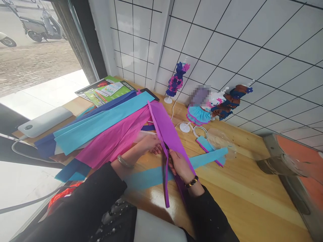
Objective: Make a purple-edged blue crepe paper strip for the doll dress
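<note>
A long purple sheet of thin fabric or crepe paper [171,126] stretches across the wooden table in front of me. My right hand [180,165] is closed around dark scissors [166,147], their blades at the sheet's left edge. Down from the blades hangs a narrow purple strip [167,188]. My left hand [150,144] pinches the purple edge just left of the blades; its fingertips are partly hidden. Beneath the purple sheet lies a light blue strip [207,158].
Pink [111,137] and light blue sheets [103,121] are piled at left, near a white device [45,122] with a cable. Small dressed figures on stands [175,84] line the tiled wall. A clear plastic cup [272,164] lies at right beside an orange-topped surface [300,151].
</note>
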Available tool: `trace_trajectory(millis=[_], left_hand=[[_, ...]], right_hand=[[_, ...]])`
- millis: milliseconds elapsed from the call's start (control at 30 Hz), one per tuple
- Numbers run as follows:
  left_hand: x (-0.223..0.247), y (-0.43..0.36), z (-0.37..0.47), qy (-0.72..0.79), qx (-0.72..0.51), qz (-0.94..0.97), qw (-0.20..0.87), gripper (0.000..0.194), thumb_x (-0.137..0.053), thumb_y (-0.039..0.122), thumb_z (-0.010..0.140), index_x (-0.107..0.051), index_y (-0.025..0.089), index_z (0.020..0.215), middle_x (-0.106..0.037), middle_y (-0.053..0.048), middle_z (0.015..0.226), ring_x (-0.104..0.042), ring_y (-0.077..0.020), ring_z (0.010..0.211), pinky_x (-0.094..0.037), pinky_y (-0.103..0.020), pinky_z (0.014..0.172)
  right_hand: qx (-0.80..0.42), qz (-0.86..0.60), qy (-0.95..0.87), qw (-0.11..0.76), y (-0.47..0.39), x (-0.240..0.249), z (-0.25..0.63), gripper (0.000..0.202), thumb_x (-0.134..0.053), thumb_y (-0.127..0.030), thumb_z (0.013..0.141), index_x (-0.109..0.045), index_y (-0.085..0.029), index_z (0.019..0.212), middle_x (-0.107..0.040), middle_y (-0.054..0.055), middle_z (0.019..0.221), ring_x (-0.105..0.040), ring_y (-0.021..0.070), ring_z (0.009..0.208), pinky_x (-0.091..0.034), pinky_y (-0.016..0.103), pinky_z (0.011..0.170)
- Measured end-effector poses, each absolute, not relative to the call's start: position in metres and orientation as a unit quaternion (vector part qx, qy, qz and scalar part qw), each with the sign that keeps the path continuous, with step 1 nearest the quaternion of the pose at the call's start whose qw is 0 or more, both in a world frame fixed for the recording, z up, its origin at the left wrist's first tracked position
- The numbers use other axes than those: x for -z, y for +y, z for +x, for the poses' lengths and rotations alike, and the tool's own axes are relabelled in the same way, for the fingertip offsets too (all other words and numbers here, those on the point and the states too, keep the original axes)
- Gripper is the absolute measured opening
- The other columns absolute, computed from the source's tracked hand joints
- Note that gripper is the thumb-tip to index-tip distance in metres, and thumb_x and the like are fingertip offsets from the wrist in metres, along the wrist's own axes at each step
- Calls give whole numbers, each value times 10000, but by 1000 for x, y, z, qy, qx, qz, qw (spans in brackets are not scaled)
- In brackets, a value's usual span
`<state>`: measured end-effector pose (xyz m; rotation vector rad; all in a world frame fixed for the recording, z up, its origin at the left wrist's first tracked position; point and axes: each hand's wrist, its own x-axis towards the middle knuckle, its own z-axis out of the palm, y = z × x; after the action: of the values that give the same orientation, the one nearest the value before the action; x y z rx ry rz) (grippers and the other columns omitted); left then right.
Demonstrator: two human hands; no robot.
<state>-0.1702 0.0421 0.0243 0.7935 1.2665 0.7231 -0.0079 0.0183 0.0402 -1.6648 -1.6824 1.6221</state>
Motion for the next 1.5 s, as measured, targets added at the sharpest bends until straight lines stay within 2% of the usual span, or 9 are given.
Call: trace_trajectory(millis=[300,567,700,833,1000,1167,1500], left_hand=[[-22,43,-172,540,-320,360,691,213,-569,336,750,-558,124,756,-626,-34,620,-565,-107,449,-417,-201,427],[-21,43,-172,538,-289,397,685,224,-586,342,731,-569,130,660,-609,-31,551,-561,-109,444,-408,-188,407],[-23,43,-171,546,-282,403,679,245,-594,359,719,-553,134,629,-600,-27,534,-549,-108,419,-394,-189,390],[-22,43,-172,546,-283,409,674,298,-581,408,724,-557,128,625,-583,-29,505,-551,-116,422,-390,-192,388],[-21,43,-173,530,-282,414,684,247,-561,347,748,-563,126,638,-596,-32,521,-558,-119,424,-390,-194,384],[-21,42,-173,528,-281,413,686,189,-546,280,742,-560,131,628,-594,-27,522,-560,-114,433,-413,-194,397],[-20,44,-174,538,-270,412,684,180,-514,282,743,-550,127,658,-612,-38,559,-567,-124,435,-400,-198,387]], right_hand=[[-562,-561,-598,113,24,-44,-7,430,-235,-419,850,-418,-200,528,-421,-40,369,-351,77,259,-255,221,305],[-572,-565,-586,102,18,-51,-2,475,-258,-404,864,-420,-184,475,-412,-42,333,-364,64,249,-275,203,310],[-605,-568,-555,66,20,-52,-3,490,-235,-371,878,-464,-165,497,-492,-2,371,-452,86,288,-327,201,326],[-645,-534,-544,53,25,-52,-3,439,-263,-387,877,-493,-157,582,-578,22,472,-529,102,362,-318,186,320],[-627,-517,-580,61,32,-48,-2,469,-255,-413,879,-482,-156,559,-547,4,431,-471,72,317,-276,180,307],[-602,-519,-603,65,36,-48,-5,407,-256,-417,875,-475,-174,633,-492,-43,391,-422,72,271,-244,186,288],[-562,-511,-645,84,34,-47,-8,430,-212,-421,882,-410,-201,570,-378,-74,345,-325,67,240,-247,217,308]])
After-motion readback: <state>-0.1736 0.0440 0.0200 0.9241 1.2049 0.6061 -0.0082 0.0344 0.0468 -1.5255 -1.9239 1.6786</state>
